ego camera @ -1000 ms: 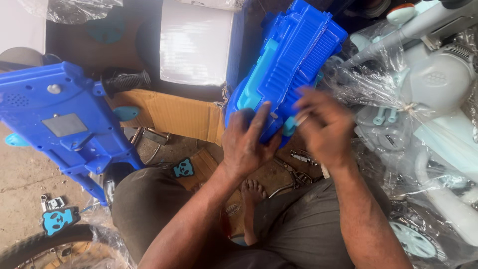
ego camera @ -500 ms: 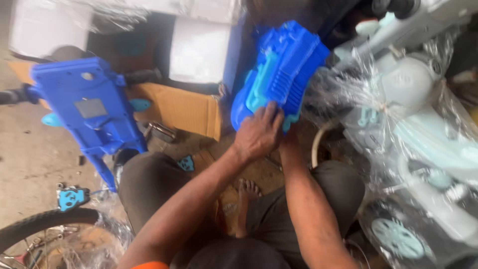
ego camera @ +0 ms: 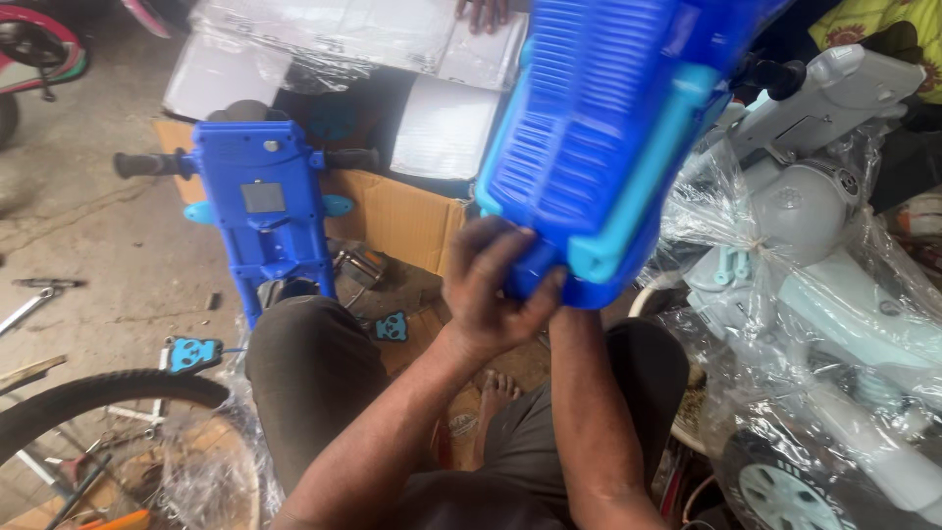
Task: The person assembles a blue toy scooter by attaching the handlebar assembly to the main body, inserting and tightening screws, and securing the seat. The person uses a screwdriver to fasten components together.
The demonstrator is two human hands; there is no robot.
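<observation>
A large blue plastic toy-vehicle body [ego camera: 613,118] with ribbed slats and light-blue trim fills the upper middle, tilted toward me. My left hand [ego camera: 491,280] grips its lower near edge, fingers curled over the rim. My right hand is hidden under the body; only its forearm [ego camera: 589,393] shows, rising to the underside. A second blue part, a handlebar column [ego camera: 263,211] with black grips, stands upright to the left beside my knee.
A pale grey ride-on toy wrapped in clear plastic [ego camera: 824,275] crowds the right side. An open cardboard box [ego camera: 392,211] with bagged white sheets sits behind. A bicycle wheel [ego camera: 108,432] lies at lower left. Another person's fingers [ego camera: 483,14] rest at the top edge.
The blue body has been raised and swung nearer the camera, now filling much more of the view. My left hand moved to its lower edge; my right hand went out of sight beneath.
</observation>
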